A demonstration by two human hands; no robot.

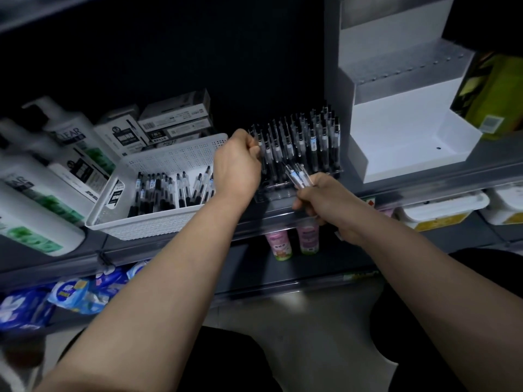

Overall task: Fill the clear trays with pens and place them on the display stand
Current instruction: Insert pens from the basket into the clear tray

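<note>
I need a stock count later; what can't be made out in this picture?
Head view:
Slots at the left side of the clear tray: the left hand, pinching a pen, covers them.
Number of pens in the right hand: fingers hide the bundle, and it is blurred.
Labels on the bottles, left: motion blur.
Top of the display stand: cut off by the upper edge.

The left hand (237, 162) covers the left slots of the tray (271, 193); whether it pinches anything cannot be told. The right hand (319, 196) hides the lower ends of its pens (297, 175). The bottles (42, 171) are blurred and cut off by the left edge. Print on the boxes (175, 120) is too small to read. The green box (492, 91) runs off the right edge.
</note>
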